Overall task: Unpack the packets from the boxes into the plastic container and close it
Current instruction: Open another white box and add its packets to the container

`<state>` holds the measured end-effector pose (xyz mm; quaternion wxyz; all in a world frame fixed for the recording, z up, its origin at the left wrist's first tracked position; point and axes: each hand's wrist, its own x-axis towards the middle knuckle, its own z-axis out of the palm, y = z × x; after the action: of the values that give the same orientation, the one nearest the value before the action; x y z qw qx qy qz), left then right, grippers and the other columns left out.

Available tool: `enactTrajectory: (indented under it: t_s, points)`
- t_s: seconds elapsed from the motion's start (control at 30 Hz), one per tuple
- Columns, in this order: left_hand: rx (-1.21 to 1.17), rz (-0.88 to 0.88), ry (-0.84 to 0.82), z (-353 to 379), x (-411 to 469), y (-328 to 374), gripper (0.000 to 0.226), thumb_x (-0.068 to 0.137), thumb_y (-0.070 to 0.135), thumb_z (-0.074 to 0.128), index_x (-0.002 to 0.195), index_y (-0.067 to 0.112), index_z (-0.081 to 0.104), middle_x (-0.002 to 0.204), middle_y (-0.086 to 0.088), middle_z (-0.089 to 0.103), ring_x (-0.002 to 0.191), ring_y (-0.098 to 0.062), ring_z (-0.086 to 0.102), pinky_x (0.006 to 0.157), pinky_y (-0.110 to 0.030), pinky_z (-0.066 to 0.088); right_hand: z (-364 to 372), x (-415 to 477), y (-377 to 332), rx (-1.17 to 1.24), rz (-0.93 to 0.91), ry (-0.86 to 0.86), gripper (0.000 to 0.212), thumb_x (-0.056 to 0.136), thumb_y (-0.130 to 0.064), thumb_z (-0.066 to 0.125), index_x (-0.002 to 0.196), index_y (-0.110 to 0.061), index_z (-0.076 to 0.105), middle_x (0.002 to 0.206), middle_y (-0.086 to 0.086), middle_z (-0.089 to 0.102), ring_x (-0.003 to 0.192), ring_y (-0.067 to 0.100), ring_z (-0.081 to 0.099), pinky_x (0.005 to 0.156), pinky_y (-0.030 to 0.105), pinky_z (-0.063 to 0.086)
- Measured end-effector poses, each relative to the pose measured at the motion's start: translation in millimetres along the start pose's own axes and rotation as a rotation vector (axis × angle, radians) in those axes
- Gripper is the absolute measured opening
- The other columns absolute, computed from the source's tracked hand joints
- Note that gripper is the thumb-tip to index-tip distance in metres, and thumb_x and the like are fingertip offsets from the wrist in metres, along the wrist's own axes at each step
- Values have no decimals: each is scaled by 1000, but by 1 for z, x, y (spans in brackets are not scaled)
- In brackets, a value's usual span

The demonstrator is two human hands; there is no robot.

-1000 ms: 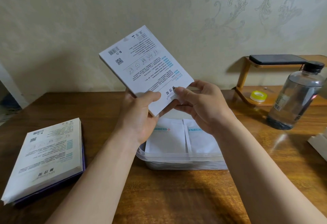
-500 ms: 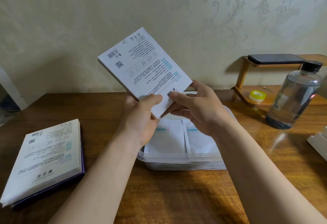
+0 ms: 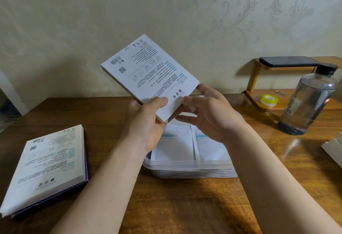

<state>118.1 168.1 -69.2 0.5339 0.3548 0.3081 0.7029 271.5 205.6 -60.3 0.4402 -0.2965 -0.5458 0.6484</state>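
Box [image 3: 148, 78] tilted, long axis up-left, left hand [image 3: 146, 122] gripping lower end.

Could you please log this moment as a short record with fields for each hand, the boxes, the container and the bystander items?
left hand: grip shut on the raised flat white printed cardboard box
right hand: fingers at that box's near end, open
second box: flat white box with purple edge, lying on wooden table, left
container: clear plastic container, lidless, holding white packets
bystanders: clear bottle with black cap, yellow tape roll
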Motion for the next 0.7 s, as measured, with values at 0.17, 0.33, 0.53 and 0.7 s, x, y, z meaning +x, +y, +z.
enactTrajectory:
  t_s: [0.17,0.33,0.53,0.7]
  points:
    - [-56,-22,-17,-2,3,-2,52,92,-16,49,131,17,60,129,-14,70,117,-39,67,86,-56,59,0,1,-5,143,87,114,33,93,-27,61,119,-6,65,98,17,67,88,32,65,91,53,56]
    - [-59,-39,-64,0,1,-2,50,92,-16,47,126,17,62,127,-16,71,114,-38,69,89,-56,59,1,3,1,82,-71,186,23,97,-2,60,117,7,62,100,21,74,78,29,69,77,39,60]
    - [-53,-62,-14,0,1,0,46,96,-12,47,116,23,67,121,-8,75,112,-29,72,89,-51,60,-2,4,1,119,-107,167,24,95,12,51,114,6,64,108,25,72,94,35,71,90,51,58]
    - [-153,-148,9,-5,6,3,41,97,-2,49,128,20,64,124,-8,74,117,-28,69,95,-49,57,-3,6,-2,119,-99,129,52,82,18,44,126,-3,62,114,23,71,101,39,69,96,47,54]
